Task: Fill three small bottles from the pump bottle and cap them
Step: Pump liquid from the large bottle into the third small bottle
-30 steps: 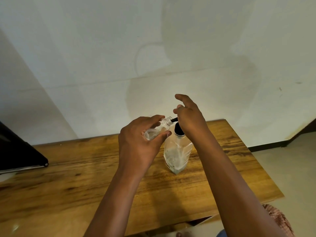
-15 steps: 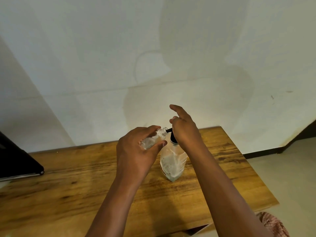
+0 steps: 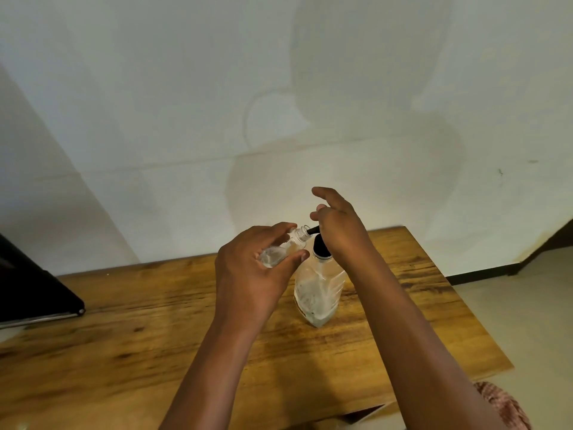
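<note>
**Small bottle held to the pump spout**

The left hand grips 1 small bottle, fingers and thumb curled round its clear body. The bottle is tilted, its open neck pointing up and right, and its mouth meets the tip of the black spout. No cap is on it.

The pump bottle stands upright on the table, just right of the left hand. It is clear, with a black collar, and holds a low level of pale liquid with foam. Any label on it is too blurred to read; no brand or writing can be made out anywhere.

The right hand rests on top of the pump head and hides it. Its index finger is lifted and stretched out; the other fingers bend down over the pump. Whether they press or only touch, I cannot tell.

A dark flat object lies at the table's left edge. Behind is a pale wall with shadows.
</note>
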